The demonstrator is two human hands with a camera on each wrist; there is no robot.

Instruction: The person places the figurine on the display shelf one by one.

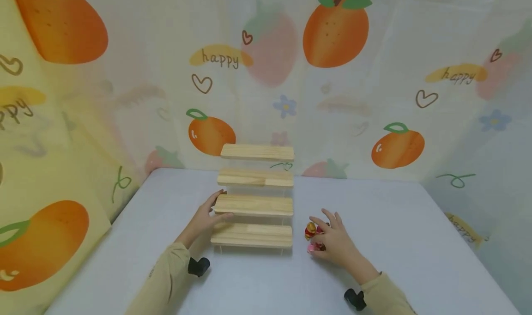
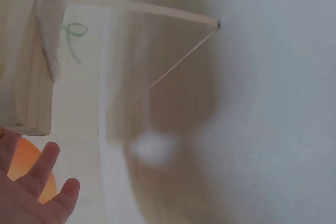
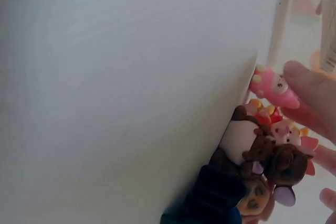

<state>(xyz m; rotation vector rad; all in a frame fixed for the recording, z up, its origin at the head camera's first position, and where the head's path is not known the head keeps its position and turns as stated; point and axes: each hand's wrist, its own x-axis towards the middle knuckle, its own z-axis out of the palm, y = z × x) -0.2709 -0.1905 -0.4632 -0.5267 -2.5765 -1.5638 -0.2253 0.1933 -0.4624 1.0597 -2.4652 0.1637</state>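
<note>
A four-tier wooden display shelf (image 1: 251, 233) with clear supports stands on the white table. At its left end, my left hand (image 1: 204, 220) grips the third board from the top, thumb along the front edge and fingers behind; the left wrist view shows fingertips (image 2: 48, 153) beside the board's end (image 2: 31, 114). My right hand (image 1: 338, 243) reaches over a cluster of small toy figurines, pinching a pink figurine (image 3: 274, 86) between thumb and finger. Beside it are a brown figurine with a pale belly (image 3: 239, 140), a pink-faced one (image 3: 286, 131) and a yellow-and-red one (image 1: 310, 231).
A dark blue piece (image 3: 212, 198) lies at the near end of the cluster. Behind the table (image 1: 374, 204) hangs a fruit-printed cloth (image 1: 332, 98), which also covers both sides. Black wrist cameras sit at both cuffs, the left one (image 1: 198, 266) close to the tabletop.
</note>
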